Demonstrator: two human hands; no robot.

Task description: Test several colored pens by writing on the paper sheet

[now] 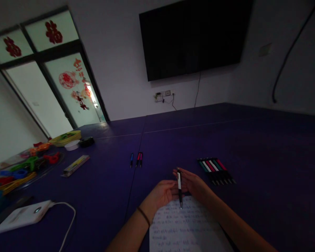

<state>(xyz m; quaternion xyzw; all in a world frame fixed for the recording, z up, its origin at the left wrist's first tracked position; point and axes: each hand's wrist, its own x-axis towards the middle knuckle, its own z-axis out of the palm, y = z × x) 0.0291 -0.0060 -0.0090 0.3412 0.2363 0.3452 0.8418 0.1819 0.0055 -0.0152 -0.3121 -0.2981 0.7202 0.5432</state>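
A ballpoint pen (179,182) with a white barrel and black grip stands between my two hands, its tip pointing down toward me. My left hand (164,193) has its fingers curled behind the pen's middle, the thumb close to the barrel. At the top end, my right hand (195,183) holds the pen with its fingertips. Below both hands lies a sheet of paper (183,227) covered in handwriting. To the right, several pens (216,170) with green, white and pink barrels lie side by side in a row.
Left of the table seam lie a blue pen (131,160) and two pinkish pens (139,159). Farther left are a thin box (75,165), a white power bank (25,216) with a cable, colourful scissors (28,163) and a yellow basket (65,139). A television (196,38) hangs on the wall.
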